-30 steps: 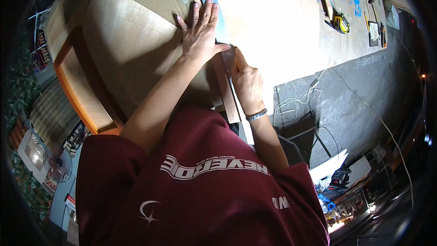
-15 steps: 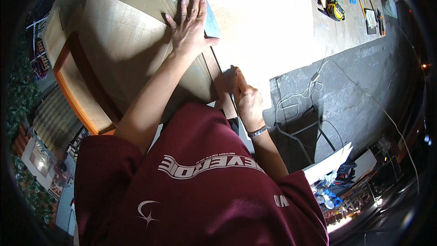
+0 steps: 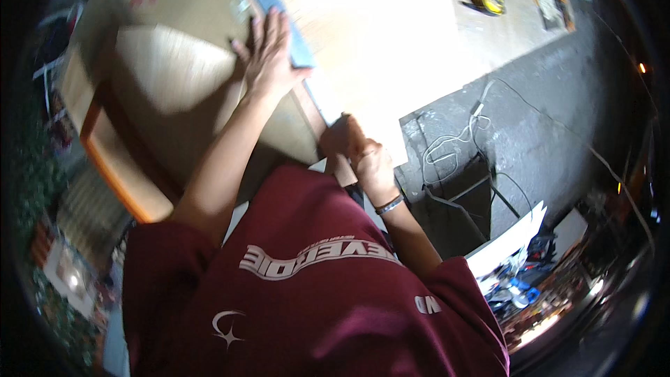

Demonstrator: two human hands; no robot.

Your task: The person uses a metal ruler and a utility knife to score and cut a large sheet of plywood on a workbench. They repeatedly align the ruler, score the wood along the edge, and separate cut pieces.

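My left hand (image 3: 269, 63) lies with its fingers spread and pressed on a blue-grey flat strip (image 3: 301, 47). The strip runs along the left edge of a brightly lit pale wooden sheet (image 3: 363, 49). Closer to my body, my right hand (image 3: 371, 165) is closed, its fingertips pointing away from me at that same edge. Whatever it grips is hidden by shadow and blur. Under the edge shows a narrow wooden strip (image 3: 307, 106), with a brown board (image 3: 188, 0) to its left.
A thin plywood piece (image 3: 164, 63) and an orange-edged frame (image 3: 105, 153) lie at left. Far right on the worktop is a yellow-and-black tape measure (image 3: 490, 1). White cable (image 3: 440, 143) and a dark metal stand (image 3: 457, 202) are on the grey floor to the right.
The view has tilted and blurred slightly. My right hand has slid a little toward me along the sheet's edge. My left hand stays pressed on the blue-grey strip.
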